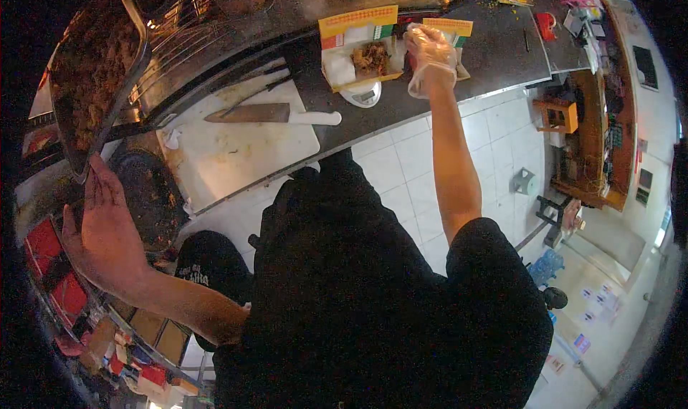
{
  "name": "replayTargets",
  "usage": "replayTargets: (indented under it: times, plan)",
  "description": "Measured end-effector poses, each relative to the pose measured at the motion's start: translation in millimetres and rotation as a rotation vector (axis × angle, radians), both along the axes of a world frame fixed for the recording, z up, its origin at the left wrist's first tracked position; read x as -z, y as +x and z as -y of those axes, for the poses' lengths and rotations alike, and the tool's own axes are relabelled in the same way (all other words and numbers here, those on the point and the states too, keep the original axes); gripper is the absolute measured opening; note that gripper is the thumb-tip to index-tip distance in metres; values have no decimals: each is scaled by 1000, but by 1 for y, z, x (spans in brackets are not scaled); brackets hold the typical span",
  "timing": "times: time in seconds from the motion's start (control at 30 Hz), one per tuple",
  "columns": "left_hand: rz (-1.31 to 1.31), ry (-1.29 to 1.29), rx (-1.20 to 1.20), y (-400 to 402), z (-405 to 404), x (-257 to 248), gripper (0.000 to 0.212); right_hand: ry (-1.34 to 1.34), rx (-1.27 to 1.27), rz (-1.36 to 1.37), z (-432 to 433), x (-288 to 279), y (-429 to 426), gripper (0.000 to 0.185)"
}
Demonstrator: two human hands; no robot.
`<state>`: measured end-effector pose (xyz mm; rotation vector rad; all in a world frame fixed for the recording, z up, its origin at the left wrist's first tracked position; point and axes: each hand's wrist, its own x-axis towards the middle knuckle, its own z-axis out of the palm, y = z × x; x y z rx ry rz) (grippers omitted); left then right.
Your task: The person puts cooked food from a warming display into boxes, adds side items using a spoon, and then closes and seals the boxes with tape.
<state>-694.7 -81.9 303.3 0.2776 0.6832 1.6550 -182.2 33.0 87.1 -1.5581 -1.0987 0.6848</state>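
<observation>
My left hand (110, 226) is bare, with thumb spread and fingers extended. Its fingertips touch the lower corner of a metal-rimmed tray (141, 43) heaped with browned, chopped food. A clear plastic glove covers my right hand (432, 49), whose fingers are bunched over an open carton (449, 27); whether they hold anything is hidden. Left of that hand, another open carton (357, 22) contains browned food (371, 59) and a white packet or cup (339, 70). This carton rests on a white digital scale (363, 98).
A wide-bladed knife with a white handle (314, 118) lies on a stained white cutting board (258, 154). Dark tongs (258, 89) lie along its back. A blackened pan (148, 194) sits to its left. The dark counter (500, 60) extends right, bearing a red object (546, 26).
</observation>
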Motion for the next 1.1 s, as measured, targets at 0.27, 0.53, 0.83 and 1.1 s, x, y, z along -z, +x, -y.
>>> replayTargets:
  times: [0.27, 0.53, 0.83, 1.1]
  plan:
    - [74, -17, -119, 12, 26, -2, 52, 268, -408, 658, 15, -177, -156, 21]
    - [-17, -75, -197, 49, 17, 4, 36, 781, -854, 890, -30, -234, -323, 40]
    - [-37, -21, -201, 53, 17, 4, 27, 363, -814, 1151, -88, -213, -426, 49]
    - [-2, 16, -184, 50, 16, 4, 26, 209, -839, 1038, -85, -233, -400, 43]
